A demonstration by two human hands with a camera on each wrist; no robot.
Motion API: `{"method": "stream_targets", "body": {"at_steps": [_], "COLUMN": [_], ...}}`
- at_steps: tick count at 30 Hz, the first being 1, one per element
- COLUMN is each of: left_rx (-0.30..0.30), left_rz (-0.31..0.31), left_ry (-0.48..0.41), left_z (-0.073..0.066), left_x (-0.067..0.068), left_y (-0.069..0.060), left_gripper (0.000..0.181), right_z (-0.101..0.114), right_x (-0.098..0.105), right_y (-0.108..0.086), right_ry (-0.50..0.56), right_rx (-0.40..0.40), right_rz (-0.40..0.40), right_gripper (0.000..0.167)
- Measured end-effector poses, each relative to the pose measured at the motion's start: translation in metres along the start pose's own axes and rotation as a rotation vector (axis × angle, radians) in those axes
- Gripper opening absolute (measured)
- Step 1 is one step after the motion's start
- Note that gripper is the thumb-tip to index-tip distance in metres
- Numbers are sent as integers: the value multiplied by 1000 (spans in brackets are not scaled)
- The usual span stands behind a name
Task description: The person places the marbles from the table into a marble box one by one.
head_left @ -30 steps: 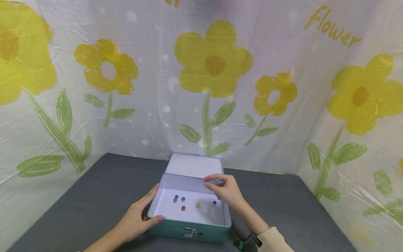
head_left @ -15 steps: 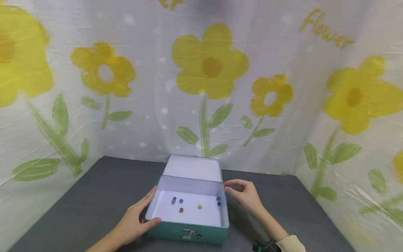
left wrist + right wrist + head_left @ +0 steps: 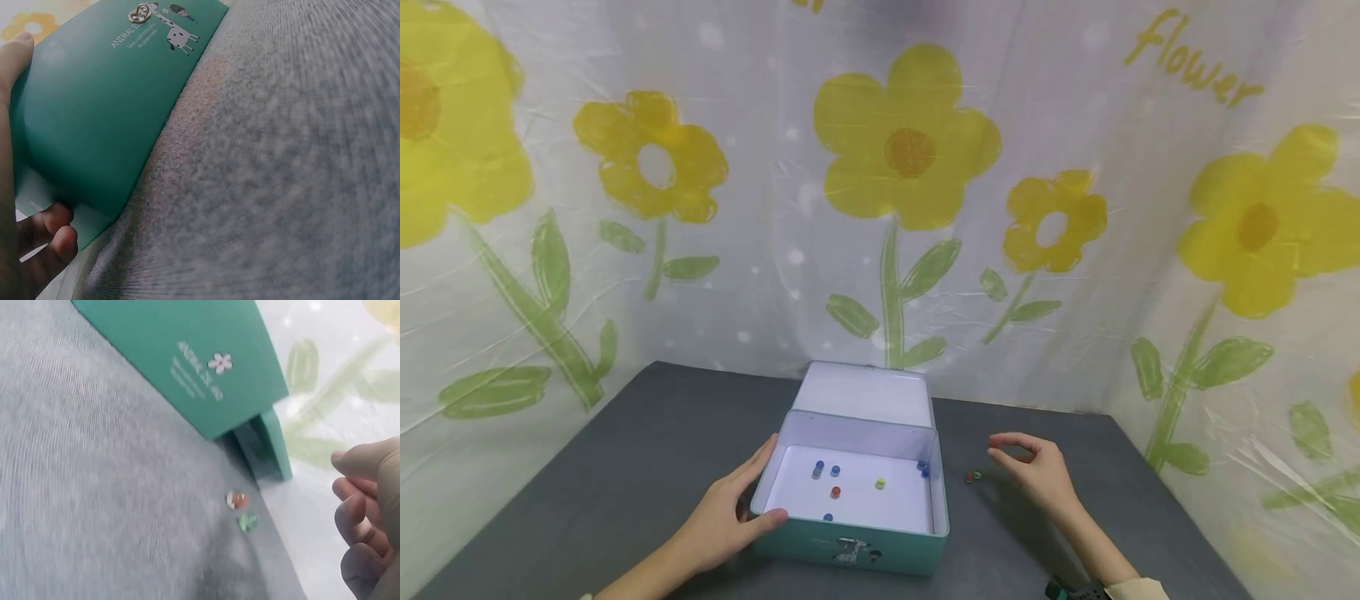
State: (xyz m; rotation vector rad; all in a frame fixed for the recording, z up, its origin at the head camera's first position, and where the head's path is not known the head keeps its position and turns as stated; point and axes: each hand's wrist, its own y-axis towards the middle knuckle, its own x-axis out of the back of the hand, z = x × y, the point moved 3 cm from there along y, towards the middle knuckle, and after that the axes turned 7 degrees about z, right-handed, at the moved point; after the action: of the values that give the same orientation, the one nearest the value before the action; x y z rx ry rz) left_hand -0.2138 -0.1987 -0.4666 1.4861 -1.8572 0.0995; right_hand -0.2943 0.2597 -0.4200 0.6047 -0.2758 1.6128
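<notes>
An open green tin box (image 3: 850, 546) with a white inside stands on the dark table. My left hand (image 3: 721, 521) holds its left side, thumb on the front rim and fingers along the side wall. In the left wrist view, fingertips (image 3: 59, 234) curl against the green wall. Inside lie several small round pieces: blue ones, a red piece (image 3: 836, 492) and a yellow-green piece (image 3: 880, 483). My right hand (image 3: 1041, 475) hovers right of the box, fingers loosely bent, holding nothing visible. Below and left of it, a red-and-white piece (image 3: 237, 500) and a green piece (image 3: 247, 522) lie on the table.
The box's lid (image 3: 867, 393) is folded back behind it, its white inside facing up. A grey cloth-like surface covers the table (image 3: 700, 425). Behind and at both sides hangs a white curtain (image 3: 760, 250) with yellow flowers.
My right hand has moved from over the box to the right, out above the table. Two small pieces beside the box now show. A blue piece now shows by the box's front wall. My left hand stays put.
</notes>
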Motion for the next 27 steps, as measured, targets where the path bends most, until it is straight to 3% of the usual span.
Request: {"method": "stream_targets", "body": {"at_steps": [6, 13, 27], "left_rx": [-22, -38, -7], "left_rz": [-1, 5, 13], "left_ry": [2, -16, -1], "left_z": [-3, -3, -1], "left_x": [1, 0, 0], "left_y": [0, 0, 0], "left_gripper": [95, 95, 95], "right_z": [-15, -31, -40], "right_x": [3, -7, -19], "right_y": [2, 3, 5], "right_ry": [-51, -114, -192], "right_rx": [-28, -35, 56], "right_rz": [-5, 38, 104], "right_gripper": [29, 31, 26]}}
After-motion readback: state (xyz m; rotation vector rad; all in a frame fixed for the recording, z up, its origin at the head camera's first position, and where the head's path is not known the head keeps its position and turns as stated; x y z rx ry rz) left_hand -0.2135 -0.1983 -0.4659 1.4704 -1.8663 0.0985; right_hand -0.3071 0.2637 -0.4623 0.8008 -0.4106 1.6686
